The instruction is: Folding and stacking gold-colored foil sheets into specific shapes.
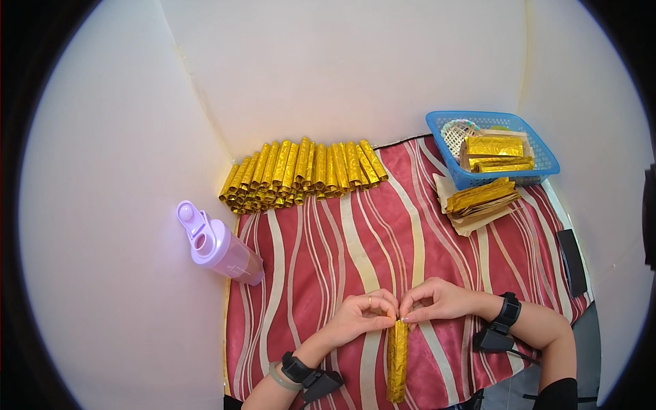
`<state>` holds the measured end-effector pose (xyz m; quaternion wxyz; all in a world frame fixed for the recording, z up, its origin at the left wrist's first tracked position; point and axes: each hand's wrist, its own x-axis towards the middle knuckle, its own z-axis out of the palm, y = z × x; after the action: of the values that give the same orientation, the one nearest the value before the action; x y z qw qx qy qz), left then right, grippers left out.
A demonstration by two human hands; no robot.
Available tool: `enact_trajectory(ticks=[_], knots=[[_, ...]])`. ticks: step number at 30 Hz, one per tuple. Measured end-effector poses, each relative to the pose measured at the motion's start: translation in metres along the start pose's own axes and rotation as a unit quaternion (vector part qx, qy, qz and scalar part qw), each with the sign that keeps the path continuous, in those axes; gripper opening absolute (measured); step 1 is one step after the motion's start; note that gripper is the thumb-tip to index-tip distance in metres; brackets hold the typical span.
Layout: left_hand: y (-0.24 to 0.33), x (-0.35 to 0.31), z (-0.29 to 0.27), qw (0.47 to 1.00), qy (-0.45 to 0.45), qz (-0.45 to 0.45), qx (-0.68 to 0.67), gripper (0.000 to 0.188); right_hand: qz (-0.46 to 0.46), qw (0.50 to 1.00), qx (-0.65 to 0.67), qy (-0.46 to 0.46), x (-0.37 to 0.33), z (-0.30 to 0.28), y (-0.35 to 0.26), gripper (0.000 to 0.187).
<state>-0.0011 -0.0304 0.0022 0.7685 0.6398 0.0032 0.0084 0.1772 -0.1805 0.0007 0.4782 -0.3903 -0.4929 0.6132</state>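
Observation:
A narrow tube of gold foil paper [397, 362] lies near the front edge of the table, pointing away from me. My left hand [365, 316] pinches its far end between thumb and fingers, from the left. From the right, my right hand [434, 301] closes on the same end, its thumb and fingertips pressed together. The two hands nearly meet there, and the fingers partly hide the tube's tip. A large pile of similar gold paper rolls [301, 171] is stacked at the back left.
A blue plastic basket [471, 179] at the back right holds gold paper and a small woven basket [456, 137]. Before it lies a stack of gold and brown paper sheets [482, 205]. A purple bottle [229, 253] stands left; a black flat object [572, 263] lies right. Striped red cloth [321, 253] covers the table.

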Motion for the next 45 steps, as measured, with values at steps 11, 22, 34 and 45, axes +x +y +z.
enact_trajectory(ticks=[11, 22, 34, 45], knots=[[-0.004, 0.002, 0.0, 0.999, -0.021, -0.028, -0.001, 0.01, 0.026, 0.998, -0.056, 0.01, -0.001, 0.003, -0.003, 0.015], [-0.006, 0.004, -0.001, 0.998, -0.026, -0.056, -0.01, 0.009, 0.06, 0.997, -0.051, 0.009, 0.002, 0.003, -0.004, 0.015], [-0.004, -0.001, -0.029, 0.877, 0.46, 0.135, 0.019, 0.009, -0.062, 0.933, -0.057, 0.35, 0.002, 0.0, -0.002, 0.013], [0.001, 0.01, -0.016, 0.877, 0.465, 0.12, -0.009, 0.01, -0.107, 0.904, -0.016, 0.413, 0.002, 0.0, -0.002, 0.013]])
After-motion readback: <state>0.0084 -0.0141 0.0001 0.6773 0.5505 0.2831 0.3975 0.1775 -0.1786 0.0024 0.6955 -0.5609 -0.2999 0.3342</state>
